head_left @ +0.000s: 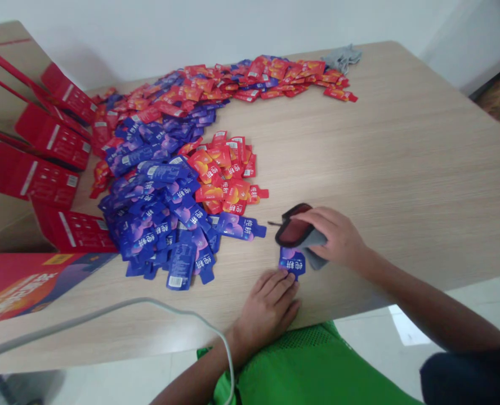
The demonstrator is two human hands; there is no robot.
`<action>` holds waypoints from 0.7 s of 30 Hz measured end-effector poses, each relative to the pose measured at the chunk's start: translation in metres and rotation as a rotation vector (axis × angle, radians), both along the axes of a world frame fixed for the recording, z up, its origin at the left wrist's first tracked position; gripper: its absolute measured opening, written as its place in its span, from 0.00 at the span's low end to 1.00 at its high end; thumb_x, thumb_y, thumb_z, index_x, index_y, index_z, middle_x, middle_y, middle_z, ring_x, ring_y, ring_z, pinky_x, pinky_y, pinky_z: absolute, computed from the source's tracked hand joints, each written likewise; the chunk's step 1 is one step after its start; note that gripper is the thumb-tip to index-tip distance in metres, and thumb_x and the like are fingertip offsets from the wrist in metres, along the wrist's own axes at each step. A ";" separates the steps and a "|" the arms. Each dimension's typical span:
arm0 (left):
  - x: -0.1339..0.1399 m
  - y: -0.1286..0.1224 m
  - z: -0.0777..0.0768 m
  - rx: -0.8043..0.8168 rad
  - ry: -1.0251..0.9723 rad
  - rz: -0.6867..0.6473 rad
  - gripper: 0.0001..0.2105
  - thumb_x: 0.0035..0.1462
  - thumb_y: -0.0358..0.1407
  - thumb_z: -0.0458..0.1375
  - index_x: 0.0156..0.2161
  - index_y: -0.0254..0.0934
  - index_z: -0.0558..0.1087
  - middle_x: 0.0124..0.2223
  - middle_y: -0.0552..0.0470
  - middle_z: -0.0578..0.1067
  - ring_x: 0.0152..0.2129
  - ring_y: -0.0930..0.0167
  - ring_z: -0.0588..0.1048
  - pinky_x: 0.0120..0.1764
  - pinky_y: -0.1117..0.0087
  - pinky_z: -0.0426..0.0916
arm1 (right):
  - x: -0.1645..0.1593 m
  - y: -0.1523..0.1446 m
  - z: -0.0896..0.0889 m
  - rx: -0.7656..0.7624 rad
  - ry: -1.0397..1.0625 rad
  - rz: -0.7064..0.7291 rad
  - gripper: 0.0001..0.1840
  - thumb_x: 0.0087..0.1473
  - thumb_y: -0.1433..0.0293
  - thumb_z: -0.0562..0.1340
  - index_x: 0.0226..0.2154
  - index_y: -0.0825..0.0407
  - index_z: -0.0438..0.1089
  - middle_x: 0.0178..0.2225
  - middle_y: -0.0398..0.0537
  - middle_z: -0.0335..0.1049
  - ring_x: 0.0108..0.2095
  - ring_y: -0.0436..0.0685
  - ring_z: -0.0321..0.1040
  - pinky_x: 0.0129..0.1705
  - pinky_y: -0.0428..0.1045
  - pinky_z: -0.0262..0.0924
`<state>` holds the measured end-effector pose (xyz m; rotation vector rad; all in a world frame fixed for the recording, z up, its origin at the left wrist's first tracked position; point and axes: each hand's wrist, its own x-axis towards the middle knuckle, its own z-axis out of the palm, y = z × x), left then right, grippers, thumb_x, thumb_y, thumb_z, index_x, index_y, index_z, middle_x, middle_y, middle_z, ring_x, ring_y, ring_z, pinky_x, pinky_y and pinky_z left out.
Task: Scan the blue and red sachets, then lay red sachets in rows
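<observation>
My right hand [334,233] is closed around what look like dark-rimmed sunglasses [294,230] with reddish lenses, together with a grey cloth [315,247]. The glasses are held over the far end of a single blue sachet [292,261] with white lettering, hiding part of it. Flat on the table near the front edge lies my left hand [271,301], its fingertips on the sachet's near end. Left of the hands, another blue sachet [239,226] sticks out from a heap of blue sachets [157,214].
Red sachets [228,174] lie beside the blue heap, and a mixed band of red and blue sachets [191,90] runs along the back. Another grey cloth [343,58] sits at the back. Red boxes [56,185] stand at left. A pale cable [148,301] crosses in front.
</observation>
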<state>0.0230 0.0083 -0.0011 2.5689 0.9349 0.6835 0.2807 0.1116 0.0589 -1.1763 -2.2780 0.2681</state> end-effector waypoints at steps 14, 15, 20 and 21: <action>0.000 0.002 0.002 -0.017 0.009 -0.009 0.17 0.68 0.39 0.61 0.59 0.35 0.76 0.58 0.48 0.81 0.59 0.62 0.76 0.64 0.57 0.71 | 0.017 0.058 -0.039 -0.040 -0.241 -0.086 0.26 0.56 0.72 0.67 0.57 0.50 0.72 0.52 0.58 0.77 0.52 0.70 0.74 0.54 0.63 0.69; -0.001 0.001 0.002 -0.021 0.004 -0.003 0.17 0.68 0.38 0.62 0.59 0.36 0.76 0.58 0.49 0.81 0.59 0.63 0.75 0.64 0.57 0.72 | 0.021 0.061 -0.032 -0.016 -0.206 -0.128 0.26 0.56 0.72 0.66 0.58 0.50 0.72 0.53 0.58 0.77 0.53 0.70 0.74 0.56 0.64 0.68; 0.000 0.000 0.000 -0.042 -0.001 0.005 0.16 0.67 0.38 0.62 0.58 0.36 0.77 0.58 0.46 0.81 0.60 0.63 0.75 0.65 0.57 0.71 | 0.018 0.022 0.000 0.020 -0.005 -0.145 0.28 0.57 0.69 0.64 0.61 0.46 0.70 0.53 0.55 0.77 0.52 0.68 0.74 0.56 0.62 0.69; 0.000 0.000 0.000 -0.042 -0.003 0.006 0.16 0.67 0.38 0.62 0.58 0.36 0.77 0.57 0.46 0.81 0.60 0.63 0.75 0.65 0.57 0.71 | 0.013 0.008 0.001 -0.001 -0.014 -0.072 0.28 0.57 0.69 0.64 0.61 0.45 0.70 0.53 0.54 0.78 0.51 0.68 0.74 0.55 0.62 0.69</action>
